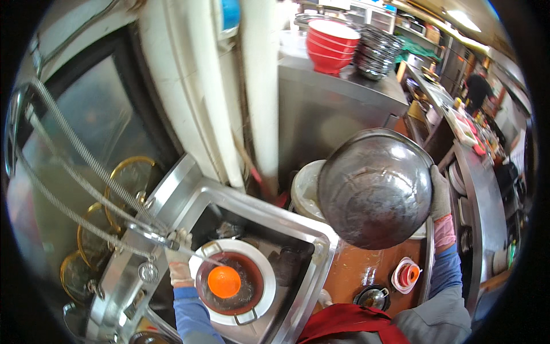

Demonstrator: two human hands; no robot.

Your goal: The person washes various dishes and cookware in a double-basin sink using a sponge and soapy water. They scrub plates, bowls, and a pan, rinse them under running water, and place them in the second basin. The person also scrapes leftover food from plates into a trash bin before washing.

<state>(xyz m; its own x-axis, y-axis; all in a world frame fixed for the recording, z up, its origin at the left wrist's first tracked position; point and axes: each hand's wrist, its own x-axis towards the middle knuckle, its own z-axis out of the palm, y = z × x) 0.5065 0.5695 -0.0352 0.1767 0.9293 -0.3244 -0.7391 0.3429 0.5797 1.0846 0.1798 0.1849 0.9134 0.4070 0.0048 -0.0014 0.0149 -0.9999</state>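
My gloved right hand (440,193) grips the rim of a large dark metal wok or pan (376,189), held up at the right of the sink with its rounded outside facing me. At the sink's left side, my gloved left hand (179,247) is at the tap fitting, its fingers partly hidden. Near it, a thin line, maybe a water stream or spout, reaches toward an orange bowl (224,282). That bowl sits in the brown-red, wet middle of a white two-handled basin (267,279) inside the steel sink (253,195).
A lined bin (303,189) stands behind the pan. Stacked red bowls (331,47) and dark dishes (378,51) sit on a steel counter. Glass lids (129,193) lean left of the sink. A small pot (373,297) rests below the pan. A person (478,90) stands far off.
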